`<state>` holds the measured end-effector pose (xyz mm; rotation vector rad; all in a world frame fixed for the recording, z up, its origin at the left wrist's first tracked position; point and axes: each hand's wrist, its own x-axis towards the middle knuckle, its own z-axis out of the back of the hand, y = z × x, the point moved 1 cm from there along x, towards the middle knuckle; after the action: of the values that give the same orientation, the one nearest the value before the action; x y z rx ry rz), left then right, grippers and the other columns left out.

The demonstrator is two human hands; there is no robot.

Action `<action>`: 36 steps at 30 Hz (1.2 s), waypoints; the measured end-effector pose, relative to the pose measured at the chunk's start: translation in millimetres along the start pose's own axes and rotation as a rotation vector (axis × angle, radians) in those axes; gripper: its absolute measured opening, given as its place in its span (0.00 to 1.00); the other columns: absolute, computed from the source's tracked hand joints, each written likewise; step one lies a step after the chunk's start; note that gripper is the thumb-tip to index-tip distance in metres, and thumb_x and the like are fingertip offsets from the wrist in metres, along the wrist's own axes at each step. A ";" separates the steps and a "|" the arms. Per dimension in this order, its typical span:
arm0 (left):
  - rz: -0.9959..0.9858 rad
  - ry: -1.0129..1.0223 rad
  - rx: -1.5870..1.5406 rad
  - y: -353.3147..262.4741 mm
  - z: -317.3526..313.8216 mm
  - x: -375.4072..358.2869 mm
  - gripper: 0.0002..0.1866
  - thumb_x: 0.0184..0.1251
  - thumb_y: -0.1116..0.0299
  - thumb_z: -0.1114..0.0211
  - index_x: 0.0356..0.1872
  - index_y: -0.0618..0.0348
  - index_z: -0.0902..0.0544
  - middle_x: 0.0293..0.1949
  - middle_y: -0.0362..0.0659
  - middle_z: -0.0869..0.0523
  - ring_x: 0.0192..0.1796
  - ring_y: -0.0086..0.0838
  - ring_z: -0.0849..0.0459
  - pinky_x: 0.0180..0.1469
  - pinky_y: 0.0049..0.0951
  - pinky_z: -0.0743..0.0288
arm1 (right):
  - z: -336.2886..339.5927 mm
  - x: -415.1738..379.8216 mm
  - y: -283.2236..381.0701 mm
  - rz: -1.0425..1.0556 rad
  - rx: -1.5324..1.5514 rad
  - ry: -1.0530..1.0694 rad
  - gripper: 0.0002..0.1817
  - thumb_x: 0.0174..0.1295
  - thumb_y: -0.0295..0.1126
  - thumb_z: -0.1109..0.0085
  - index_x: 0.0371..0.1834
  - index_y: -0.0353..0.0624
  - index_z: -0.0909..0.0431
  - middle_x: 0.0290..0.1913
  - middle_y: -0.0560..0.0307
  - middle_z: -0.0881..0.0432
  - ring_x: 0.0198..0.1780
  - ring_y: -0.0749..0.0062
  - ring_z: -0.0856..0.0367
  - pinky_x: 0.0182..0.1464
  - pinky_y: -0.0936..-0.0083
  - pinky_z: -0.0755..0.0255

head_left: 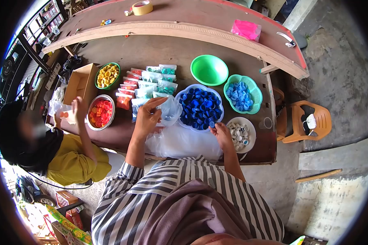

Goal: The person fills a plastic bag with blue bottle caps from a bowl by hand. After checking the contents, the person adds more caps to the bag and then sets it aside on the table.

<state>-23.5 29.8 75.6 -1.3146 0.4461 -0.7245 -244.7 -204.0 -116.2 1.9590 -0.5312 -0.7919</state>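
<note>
My left hand (148, 118) has its index finger stretched out and the other fingers curled at the edge of a clear plastic bag (170, 111), which seems to be gripped there. A blue bottle cap (212, 124) is pinched in my right hand (222, 136), at the near edge of a pale basin of dark blue caps (200, 107). Under and between my hands lies a pile of clear plastic bags (184, 143). Beside my right hand stands a white bowl of white caps (242, 134). Filled bags of caps (147, 87) lie in rows beyond my left hand.
A co-worker (75, 157) at left handles a bag of orange caps (65, 114) near a red-cap bowl (100, 113). Behind are a cardboard box (79, 83), yellow-cap basket (107, 76), green bowl (209, 70) and light-blue-cap basket (243, 96). A raised wooden ledge (176, 28) crosses behind.
</note>
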 end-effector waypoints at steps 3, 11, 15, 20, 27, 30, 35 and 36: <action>-0.003 -0.022 0.016 -0.4 2.4 1.2 0.24 0.57 0.83 0.48 0.56 0.60 0.17 0.55 0.44 0.20 0.28 0.13 0.25 0.30 0.16 0.29 | -6.1 5.7 1.0 -0.029 0.064 0.034 0.09 0.71 0.31 0.47 0.48 0.37 0.27 0.43 0.55 0.19 0.45 0.67 0.17 0.48 0.76 0.24; 0.027 -0.043 -0.010 -19.0 18.8 0.2 0.23 0.56 0.83 0.51 0.51 0.62 0.15 0.48 0.44 0.16 0.25 0.14 0.25 0.27 0.16 0.29 | -18.9 31.8 2.9 -0.010 -0.074 0.104 0.11 0.71 0.31 0.46 0.50 0.36 0.28 0.43 0.54 0.20 0.47 0.67 0.16 0.50 0.75 0.23; 0.101 0.044 0.045 -18.9 31.3 1.9 0.22 0.56 0.82 0.51 0.47 0.63 0.14 0.45 0.42 0.14 0.25 0.14 0.25 0.27 0.16 0.29 | -39.6 45.7 6.4 0.189 -0.451 0.130 0.12 0.68 0.31 0.42 0.50 0.38 0.25 0.46 0.52 0.20 0.48 0.64 0.17 0.48 0.74 0.24; 0.113 0.173 0.161 16.2 15.6 15.0 0.21 0.57 0.81 0.50 0.47 0.58 0.13 0.30 0.41 0.14 0.23 0.18 0.23 0.28 0.21 0.25 | -48.6 73.0 4.3 0.707 -1.187 -0.051 0.13 0.56 0.27 0.36 0.45 0.43 0.21 0.44 0.50 0.24 0.48 0.51 0.27 0.52 0.61 0.30; 0.137 0.186 0.125 65.5 -17.9 31.2 0.19 0.58 0.79 0.47 0.47 0.59 0.13 0.23 0.42 0.18 0.22 0.19 0.22 0.27 0.23 0.24 | -46.7 92.8 -1.9 0.670 -1.258 -0.054 0.10 0.52 0.29 0.32 0.37 0.44 0.19 0.40 0.51 0.25 0.47 0.53 0.26 0.51 0.61 0.30; 0.133 0.188 0.115 79.1 -25.0 37.6 0.19 0.58 0.79 0.47 0.47 0.59 0.13 0.21 0.42 0.18 0.21 0.20 0.21 0.27 0.23 0.24 | -41.1 92.3 2.9 0.329 -0.819 0.031 0.07 0.59 0.31 0.35 0.38 0.43 0.19 0.39 0.56 0.20 0.43 0.64 0.21 0.48 0.69 0.28; 0.101 0.178 0.116 76.9 -36.1 43.7 0.18 0.58 0.79 0.47 0.46 0.60 0.13 0.19 0.42 0.19 0.20 0.22 0.20 0.26 0.24 0.24 | -42.0 77.0 12.9 -0.164 0.139 0.195 0.06 0.67 0.32 0.41 0.43 0.44 0.24 0.43 0.57 0.17 0.47 0.70 0.18 0.52 0.74 0.27; 0.118 0.212 0.125 78.8 -37.7 45.5 0.19 0.58 0.80 0.48 0.47 0.59 0.13 0.29 0.43 0.16 0.23 0.21 0.19 0.28 0.23 0.23 | -42.6 72.8 16.6 -0.191 0.181 0.188 0.05 0.68 0.31 0.43 0.44 0.44 0.25 0.45 0.56 0.17 0.50 0.67 0.18 0.55 0.73 0.27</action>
<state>1.0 -22.1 -4.5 -1.0900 0.6337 -0.7835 -164.2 -233.3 -108.9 2.2500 -0.3151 -0.6858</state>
